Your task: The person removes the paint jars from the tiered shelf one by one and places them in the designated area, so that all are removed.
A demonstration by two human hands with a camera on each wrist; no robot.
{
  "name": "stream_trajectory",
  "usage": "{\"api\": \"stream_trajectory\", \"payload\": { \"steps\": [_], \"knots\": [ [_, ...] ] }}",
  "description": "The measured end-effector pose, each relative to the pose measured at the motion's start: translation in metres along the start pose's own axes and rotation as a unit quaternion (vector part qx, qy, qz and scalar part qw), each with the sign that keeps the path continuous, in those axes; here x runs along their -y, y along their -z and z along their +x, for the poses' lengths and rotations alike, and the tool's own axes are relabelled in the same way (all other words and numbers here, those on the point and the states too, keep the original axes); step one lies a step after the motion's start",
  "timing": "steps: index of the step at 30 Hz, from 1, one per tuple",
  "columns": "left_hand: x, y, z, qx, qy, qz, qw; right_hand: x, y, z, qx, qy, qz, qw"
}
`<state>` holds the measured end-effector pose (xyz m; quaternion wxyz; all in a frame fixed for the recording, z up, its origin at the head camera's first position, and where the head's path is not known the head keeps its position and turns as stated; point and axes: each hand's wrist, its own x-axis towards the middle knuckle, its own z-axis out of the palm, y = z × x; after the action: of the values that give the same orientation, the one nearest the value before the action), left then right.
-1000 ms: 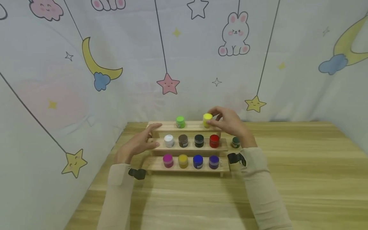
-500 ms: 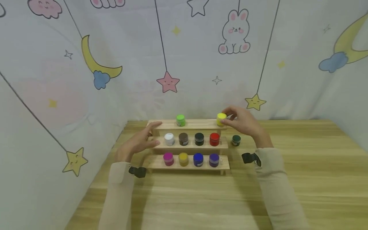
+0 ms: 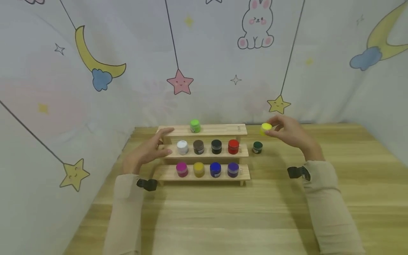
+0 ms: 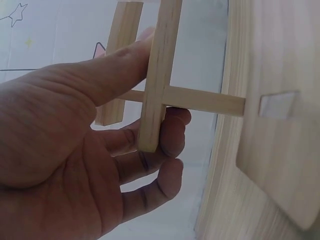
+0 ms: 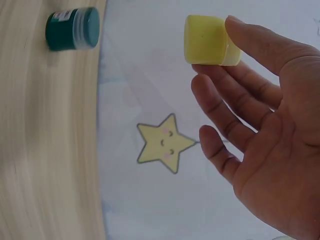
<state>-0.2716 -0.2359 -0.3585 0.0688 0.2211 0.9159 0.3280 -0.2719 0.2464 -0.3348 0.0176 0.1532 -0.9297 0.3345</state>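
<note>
Jars [image 3: 266, 129], eleven; hands [image 3: 291, 134], two; shelves [image 3: 220, 130], three.

Yellow jar [image 3: 266, 129], dark-green jar [image 3: 257, 147], star-printed backdrop [image 3: 213, 53]

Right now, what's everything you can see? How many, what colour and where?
Rack: one, pale wood, on table.
Table: one, light brown, underneath.
Light green jar: one, top tier.
White jar, brown jar, black jar, red jar: one each, middle tier.
Magenta jar, golden jar, blue jar, purple jar: one each, bottom tier.
Dark green jar: one, table, right of rack.
Yellow jar: one, held off table.
Backdrop: one, whitish, behind table.
Smiling stars: three, pink and yellow, on backdrop.
Moons: two, yellow, on backdrop.
Blue clouds: two, by moons.
Bunny: one, white and pink, on backdrop.
Wrist devices: two, black, by sleeves.
Sleeves: two, beige, lower left and right.
Left hand: one, gripping rack's left end.
Right hand: one, holding yellow jar.
</note>
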Motion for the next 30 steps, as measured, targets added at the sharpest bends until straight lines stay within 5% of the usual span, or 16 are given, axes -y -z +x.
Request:
{"api": "stream_trajectory", "payload": {
  "steps": [23,30],
  "knots": [
    [-0.007,0.006,0.001,0.014,0.023,0.017,0.9995,-0.043,0.004,-0.006,0.052,-0.042,0.040,0.9970],
    [-0.008,0.004,0.001,0.015,0.030,0.025,0.9991,-0.052,-0.004,-0.003,0.056,-0.027,0.035,0.9974]
  ]
}}
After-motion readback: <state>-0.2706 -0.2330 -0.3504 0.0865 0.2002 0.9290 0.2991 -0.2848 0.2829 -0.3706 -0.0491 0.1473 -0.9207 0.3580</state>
